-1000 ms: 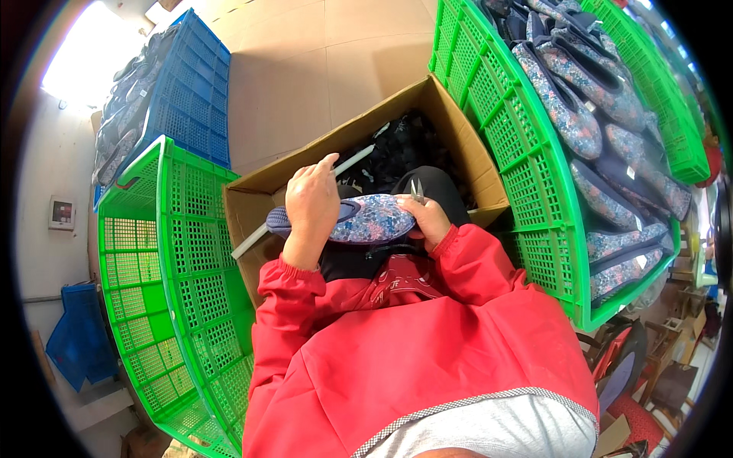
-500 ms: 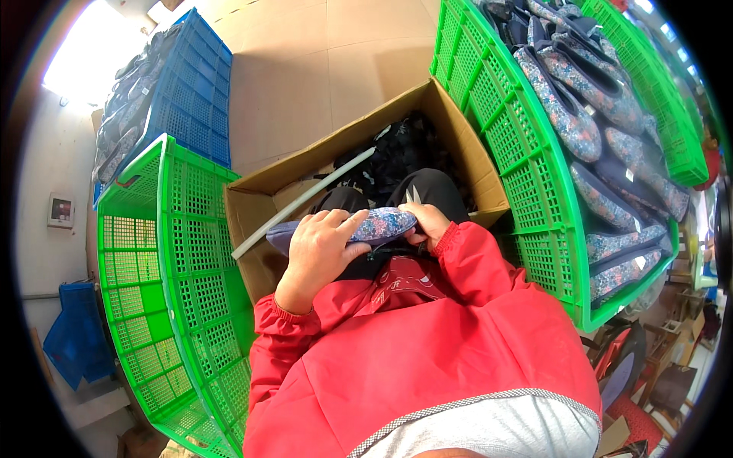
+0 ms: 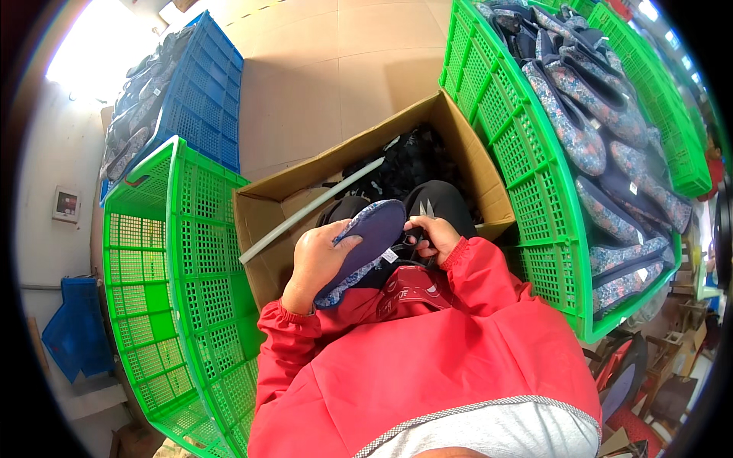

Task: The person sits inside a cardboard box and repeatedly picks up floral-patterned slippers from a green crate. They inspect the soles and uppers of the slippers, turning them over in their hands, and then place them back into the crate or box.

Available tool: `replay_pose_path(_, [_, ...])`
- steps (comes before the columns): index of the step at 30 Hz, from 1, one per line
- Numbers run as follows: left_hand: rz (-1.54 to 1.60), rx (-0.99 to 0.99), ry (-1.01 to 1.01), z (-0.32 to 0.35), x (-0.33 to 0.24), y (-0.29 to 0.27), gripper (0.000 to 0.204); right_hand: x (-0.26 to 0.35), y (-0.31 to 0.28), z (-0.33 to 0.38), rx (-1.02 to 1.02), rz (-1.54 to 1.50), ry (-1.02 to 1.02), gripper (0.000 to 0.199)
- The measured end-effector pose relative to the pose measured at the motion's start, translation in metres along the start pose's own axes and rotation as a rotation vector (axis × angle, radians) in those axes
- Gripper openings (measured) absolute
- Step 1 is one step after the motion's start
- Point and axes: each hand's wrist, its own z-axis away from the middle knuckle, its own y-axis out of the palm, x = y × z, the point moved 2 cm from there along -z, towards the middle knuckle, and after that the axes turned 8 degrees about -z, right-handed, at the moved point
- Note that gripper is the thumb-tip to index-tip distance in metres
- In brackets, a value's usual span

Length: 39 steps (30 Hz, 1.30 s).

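A floral cloth slip-on shoe (image 3: 376,237) is turned so that its dark blue sole faces up, with a small white label at its near side. My left hand (image 3: 319,258) is closed round its left edge, thumb on the sole. My right hand (image 3: 437,238) is closed on a small pair of scissors (image 3: 425,208), whose blades point away from me. The right fingers are close to the shoe's right edge; whether they touch it I cannot tell. Both hands are over my lap, at the near side of a cardboard box (image 3: 489,175).
Black items (image 3: 412,156) lie in the box, and a pale bar (image 3: 313,210) slants across it. A green crate (image 3: 523,164) at the right holds several floral shoes (image 3: 569,126). At the left stand a green crate (image 3: 214,259) and a blue crate (image 3: 202,99) with more shoes.
The shoe has turned from its floral side to its sole, and its near end now hangs lower. My left hand has shifted to its left edge. The scissors remain in my right hand.
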Motion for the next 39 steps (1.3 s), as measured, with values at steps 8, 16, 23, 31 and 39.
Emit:
replay_pose_path(8, [0.095,0.007,-0.042,-0.002,0.009,0.006,0.032,0.002,0.002,0.002,-0.007,0.014,0.004,0.023])
replay_pose_path(16, [0.156,0.03,-0.129,0.002,0.015,0.002,0.032,0.002,0.011,0.007,0.01,0.042,-0.001,0.024])
replay_pose_path(23, [0.057,-0.103,-0.039,-0.001,0.004,-0.003,0.035,0.003,0.002,0.011,0.031,0.158,-0.077,0.029])
replay_pose_path(31, [-0.227,-0.281,0.42,0.013,-0.034,-0.003,0.039,0.011,0.012,0.005,0.311,0.038,-0.225,0.063])
replay_pose_path(39, [-0.44,-0.344,0.668,0.019,-0.06,0.021,0.039,0.009,0.001,-0.001,0.188,0.052,-0.342,0.034])
